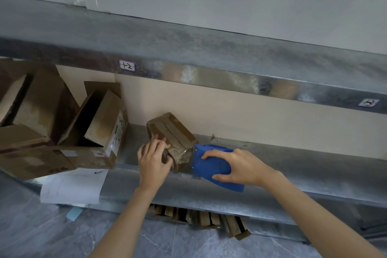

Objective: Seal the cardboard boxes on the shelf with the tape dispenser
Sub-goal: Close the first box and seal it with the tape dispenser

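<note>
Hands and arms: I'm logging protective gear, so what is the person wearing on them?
Nothing shows. The left hand and right hand are bare, with no gloves, rings or watch in view. The left forearm and right forearm are uncovered down to the picture's lower edge, with no sleeves.

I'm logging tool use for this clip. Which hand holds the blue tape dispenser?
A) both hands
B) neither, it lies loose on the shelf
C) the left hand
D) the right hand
D: the right hand grips the blue tape dispenser beside the small cardboard box, while the left hand holds that box.
</note>
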Motion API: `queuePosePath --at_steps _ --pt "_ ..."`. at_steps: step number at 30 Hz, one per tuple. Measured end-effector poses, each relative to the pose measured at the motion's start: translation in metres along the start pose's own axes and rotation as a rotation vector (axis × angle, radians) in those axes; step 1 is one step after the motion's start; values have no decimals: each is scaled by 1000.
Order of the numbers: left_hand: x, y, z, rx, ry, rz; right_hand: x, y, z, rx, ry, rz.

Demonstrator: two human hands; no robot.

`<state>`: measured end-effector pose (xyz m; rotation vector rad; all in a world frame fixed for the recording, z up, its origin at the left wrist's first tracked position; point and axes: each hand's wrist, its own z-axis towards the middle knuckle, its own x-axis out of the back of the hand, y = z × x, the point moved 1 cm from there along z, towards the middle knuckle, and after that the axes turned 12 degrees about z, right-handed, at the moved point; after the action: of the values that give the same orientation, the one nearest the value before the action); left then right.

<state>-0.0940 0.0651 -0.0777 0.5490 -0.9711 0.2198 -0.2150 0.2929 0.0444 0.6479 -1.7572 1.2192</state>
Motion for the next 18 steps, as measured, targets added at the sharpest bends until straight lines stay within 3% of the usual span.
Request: queuePosePath --at_steps 5,13,18 --pt "0 4 4 69 87 -63 1 1 0 -6 -3 -18" --pt "-4 5 -14 11 -72 -26 3 0 2 -5 -15 -13" --pt "-1 6 -7 41 -43 -9 3 0 2 -9 -4 -32"
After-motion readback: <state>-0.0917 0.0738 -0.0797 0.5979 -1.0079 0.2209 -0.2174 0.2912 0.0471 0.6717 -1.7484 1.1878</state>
